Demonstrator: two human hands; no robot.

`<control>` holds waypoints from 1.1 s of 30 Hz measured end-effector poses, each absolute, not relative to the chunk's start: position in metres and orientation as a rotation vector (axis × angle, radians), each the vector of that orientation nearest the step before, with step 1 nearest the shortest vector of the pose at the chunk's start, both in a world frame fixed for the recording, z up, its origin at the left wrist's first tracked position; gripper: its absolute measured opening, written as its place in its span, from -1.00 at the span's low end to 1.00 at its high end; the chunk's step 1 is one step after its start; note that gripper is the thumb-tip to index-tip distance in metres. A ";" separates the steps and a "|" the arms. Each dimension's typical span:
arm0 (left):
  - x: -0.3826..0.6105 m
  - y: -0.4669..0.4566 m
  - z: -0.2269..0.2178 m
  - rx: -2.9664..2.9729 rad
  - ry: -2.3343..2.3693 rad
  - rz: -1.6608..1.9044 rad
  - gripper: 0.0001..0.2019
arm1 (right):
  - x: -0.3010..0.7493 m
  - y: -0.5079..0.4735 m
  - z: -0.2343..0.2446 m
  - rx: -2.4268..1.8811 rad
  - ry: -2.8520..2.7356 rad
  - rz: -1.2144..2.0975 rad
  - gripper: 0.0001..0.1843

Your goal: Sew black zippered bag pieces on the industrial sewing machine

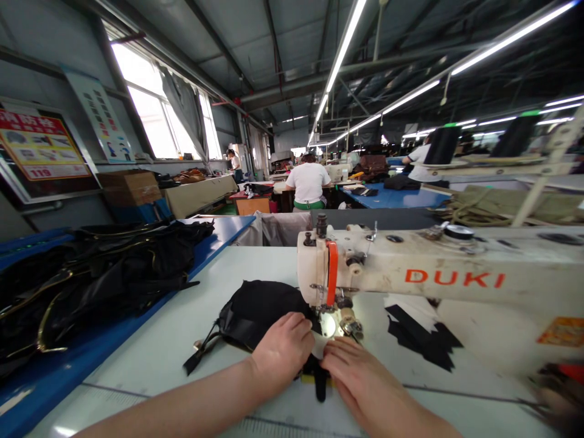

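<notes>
Left hand (283, 350): palm down on the near edge of the black fabric piece (258, 307), fingers together, pointing toward the presser foot (340, 319). Grip flat, closed round nothing. It presses the cloth onto the white tabletop (173, 347).

Right hand (360, 377): palm down just right of the left, fingertips close below the presser foot. Grip likewise spread flat on the work. The two hands nearly meet at the thumbs.

Black strap (320, 383): runs out between the hands toward the near tabletop edge. A thin strap (201, 356) trails from the fabric piece's left side.

Fabric piece position: on the tabletop, left of and partly under the head of the DUKI sewing machine (438, 277), its right edge at the needle.

Room:
- The machine arm closes the whole right side above and behind the right hand.
- Black cut scraps (424, 340) lie under the arm, apart from the right hand.
- Left of the fabric piece, open tabletop runs to its left edge.
- There a blue bench (55, 377) adjoins, carrying a heap of black bags (95, 274).

Far off: a person in a white shirt (308, 181) sits at another station, well apart.
</notes>
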State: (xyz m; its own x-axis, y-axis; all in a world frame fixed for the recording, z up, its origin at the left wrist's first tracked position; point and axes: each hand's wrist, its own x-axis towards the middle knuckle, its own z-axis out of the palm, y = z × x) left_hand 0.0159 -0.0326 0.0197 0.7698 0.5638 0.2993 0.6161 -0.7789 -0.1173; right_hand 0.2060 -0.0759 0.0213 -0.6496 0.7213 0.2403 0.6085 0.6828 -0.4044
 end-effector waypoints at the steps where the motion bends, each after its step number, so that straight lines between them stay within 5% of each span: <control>1: 0.016 -0.031 0.019 -2.805 -0.887 -0.362 -0.85 | 0.206 -0.076 0.022 -1.042 -2.513 0.411 -0.72; 33: 0.011 -0.013 0.012 -3.032 -0.683 -0.472 -0.79 | 0.206 -0.077 0.020 -1.071 -2.536 0.319 -0.63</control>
State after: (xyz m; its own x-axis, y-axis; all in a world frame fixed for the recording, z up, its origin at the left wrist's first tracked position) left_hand 0.0110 -0.0131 0.0123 0.8605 0.4197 0.2889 0.4190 -0.9055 0.0675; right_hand 0.2055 -0.0774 0.0199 -0.6438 0.7249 0.2449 0.6416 0.6859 -0.3433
